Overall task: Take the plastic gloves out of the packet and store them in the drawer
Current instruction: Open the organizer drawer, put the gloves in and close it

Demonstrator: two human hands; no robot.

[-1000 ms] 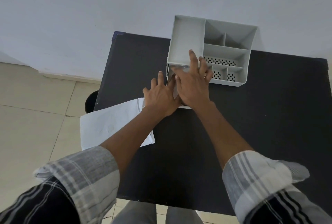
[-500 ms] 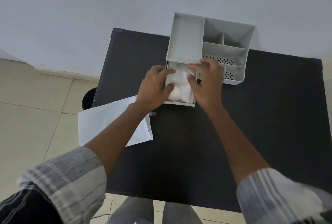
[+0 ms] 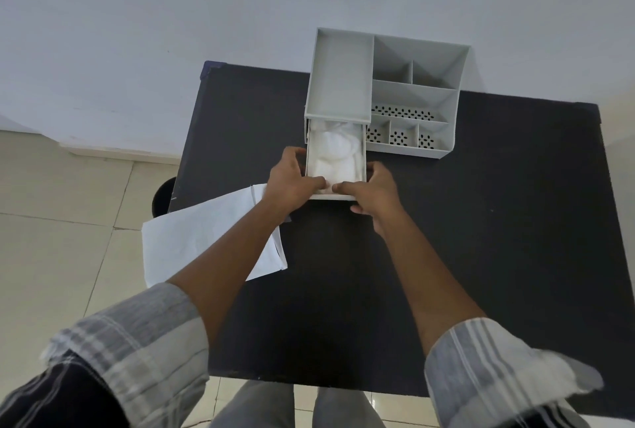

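The grey drawer (image 3: 360, 149) is pulled out of the desk organiser (image 3: 385, 94) toward me. Crumpled clear plastic gloves (image 3: 335, 153) fill it. My left hand (image 3: 292, 183) grips the drawer's front left corner, with its fingers curled over the front edge. My right hand (image 3: 372, 190) grips the front right corner the same way. The fingertips of both hands nearly meet at the middle of the drawer's front. The white packet (image 3: 202, 242) lies flat on the table's left edge, partly under my left forearm.
The black table (image 3: 481, 221) stands against a pale wall, with the organiser at its back edge. A dark round bin (image 3: 163, 194) sits on the tiled floor just left of the table. The packet overhangs the table's left edge.
Both hands pressed down on the gloves in the drawer, then drew back toward me. They now hold the drawer's front corners, and the gloves lie uncovered inside.
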